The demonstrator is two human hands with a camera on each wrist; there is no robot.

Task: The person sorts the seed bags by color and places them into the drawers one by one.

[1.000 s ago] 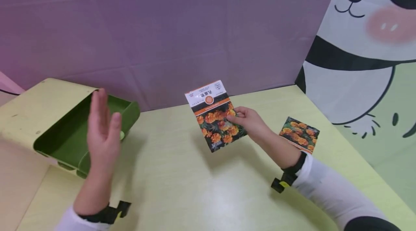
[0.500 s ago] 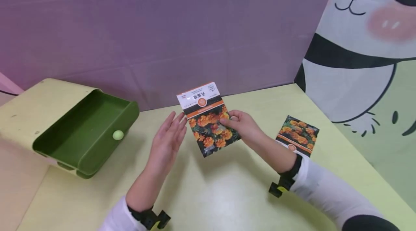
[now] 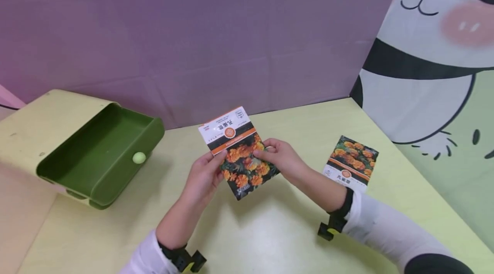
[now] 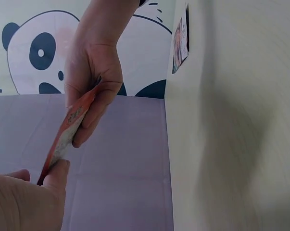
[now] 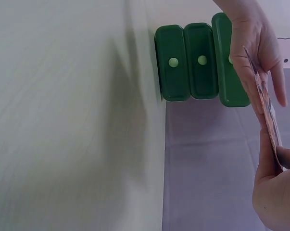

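Observation:
A seed packet (image 3: 242, 158) with orange flowers is held tilted above the table by both hands. My right hand (image 3: 285, 160) pinches its right edge, thumb on the printed front and fingers behind. My left hand (image 3: 200, 177) grips the left edge, its thumb overlapping the front. In the left wrist view the packet (image 4: 70, 127) appears nearly edge-on between the hands, and the right wrist view shows the packet (image 5: 266, 108) from its side. A second packet (image 3: 352, 162) with the same flowers lies on the table beside my right forearm.
At the left stands a cream drawer unit (image 3: 58, 126) with its green top drawer (image 3: 100, 154) pulled out. Two lower green drawers, a middle one (image 5: 201, 60) and a bottom one (image 5: 172, 77), show in the right wrist view. A purple backdrop (image 3: 185, 46) rises behind the table (image 3: 162, 231).
My left hand has moved right from beside the open drawer and taken hold of the packet's left edge. The right hand has brought the packet slightly left and lower.

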